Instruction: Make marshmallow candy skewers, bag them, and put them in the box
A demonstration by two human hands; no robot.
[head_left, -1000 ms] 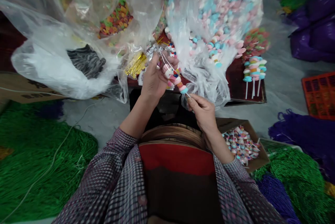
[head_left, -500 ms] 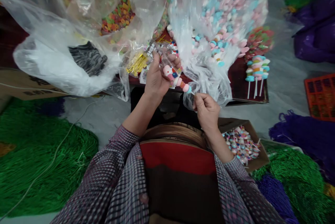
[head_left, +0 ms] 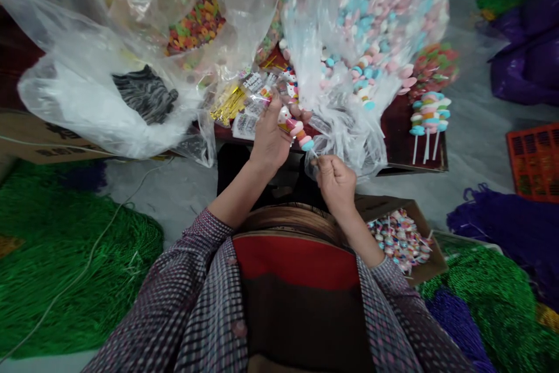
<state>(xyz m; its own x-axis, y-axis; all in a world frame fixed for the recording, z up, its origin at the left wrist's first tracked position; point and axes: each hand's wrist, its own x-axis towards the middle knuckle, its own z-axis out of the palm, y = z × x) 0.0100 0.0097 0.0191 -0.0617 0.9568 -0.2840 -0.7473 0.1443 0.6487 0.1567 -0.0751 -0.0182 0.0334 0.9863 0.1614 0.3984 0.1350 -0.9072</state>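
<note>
Both hands are on one candy skewer (head_left: 297, 127): my left hand (head_left: 271, 135) is closed round its top end and clear wrapper, and my right hand (head_left: 334, 178) pinches the stick's bare end. Since a second ago my right fist has tightened and the skewer has drawn in closer to me (the wrapper seems further on). Just beyond, the big bag of pink and blue candy (head_left: 362, 18) crowds my fingers; finished skewers (head_left: 427, 117) lie right, a box of wrapped ones (head_left: 399, 239) by my right wrist.

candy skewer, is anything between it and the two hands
No. The left hand grips the candy skewer by its upper candies and the right hand pinches its stick end; nothing visible lies between.
</note>
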